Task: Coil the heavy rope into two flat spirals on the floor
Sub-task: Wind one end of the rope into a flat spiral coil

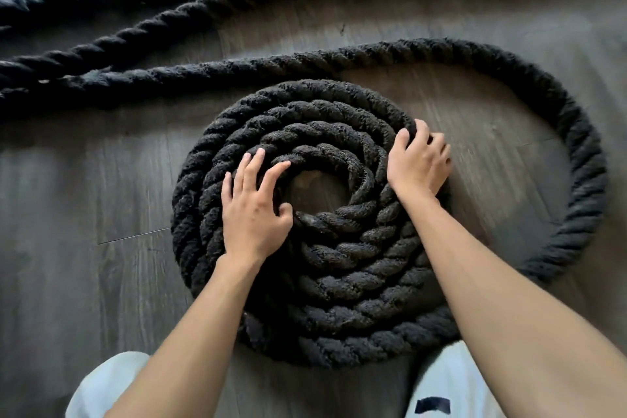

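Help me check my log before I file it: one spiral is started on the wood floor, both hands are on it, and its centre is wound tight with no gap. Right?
No. In the head view the spiral has an open centre, with bare floor showing in the hole. The rest stands: one spiral on the wood floor, left hand and right hand on it.
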